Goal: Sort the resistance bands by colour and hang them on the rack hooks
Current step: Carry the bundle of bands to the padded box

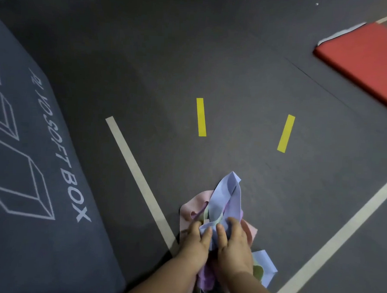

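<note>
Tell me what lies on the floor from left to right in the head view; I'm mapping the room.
In order: soft box → left white tape line → left yellow strip → right yellow strip → red mat. The resistance bands overlap these, so omitted.

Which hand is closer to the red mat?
Right. The red mat lies ahead to the right; the right hand grips the bands on that side, the left hand beside it, farther off.

Count: left hand (194, 242) and right hand (234, 244), 2 hands. Yellow tape strips (201, 117) (286, 133): 2. Pale tape lines (141, 181) (338, 239): 2. Soft box (29, 182): 1. Red mat (367, 61): 1. One tangled bundle of resistance bands (228, 199) (four colours seen: blue, pink, purple, green; band total indeterminate).
</note>
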The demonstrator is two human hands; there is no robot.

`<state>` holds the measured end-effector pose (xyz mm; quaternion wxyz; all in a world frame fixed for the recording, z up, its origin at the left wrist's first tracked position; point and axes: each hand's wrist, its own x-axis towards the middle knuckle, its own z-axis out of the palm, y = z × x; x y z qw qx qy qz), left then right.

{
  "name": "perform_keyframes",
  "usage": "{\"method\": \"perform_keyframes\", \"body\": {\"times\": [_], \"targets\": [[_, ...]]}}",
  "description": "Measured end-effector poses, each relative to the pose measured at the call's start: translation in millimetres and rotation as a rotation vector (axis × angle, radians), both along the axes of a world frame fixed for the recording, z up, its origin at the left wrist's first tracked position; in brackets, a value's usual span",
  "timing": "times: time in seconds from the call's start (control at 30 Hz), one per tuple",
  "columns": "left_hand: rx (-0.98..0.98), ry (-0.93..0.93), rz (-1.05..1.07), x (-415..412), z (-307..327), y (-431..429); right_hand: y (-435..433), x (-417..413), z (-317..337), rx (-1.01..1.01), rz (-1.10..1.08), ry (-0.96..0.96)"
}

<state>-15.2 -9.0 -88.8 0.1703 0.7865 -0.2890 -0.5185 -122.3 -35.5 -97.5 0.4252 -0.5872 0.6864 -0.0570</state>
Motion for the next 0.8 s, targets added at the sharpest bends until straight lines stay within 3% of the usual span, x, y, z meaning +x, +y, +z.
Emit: {"method": "perform_keyframes", "body": {"times": [0.1,0.23,0.53,0.8], "targets": [[-0.078,0.166,0.163,-6,12,1,3,6,9,-0.032,-0.071,-0.108],[-0.214,0.129,0.315,-11,26,6,2,8,26,-0.142,-0.192,-0.228],[-0.365,0.131,0.276,-17,98,2,-2,11,97,-0.381,-0.34,-0.346],[-0.389,0.095,0.29,-17,181,10,4,13,176,-0.518,-0.267,-0.395]]}}
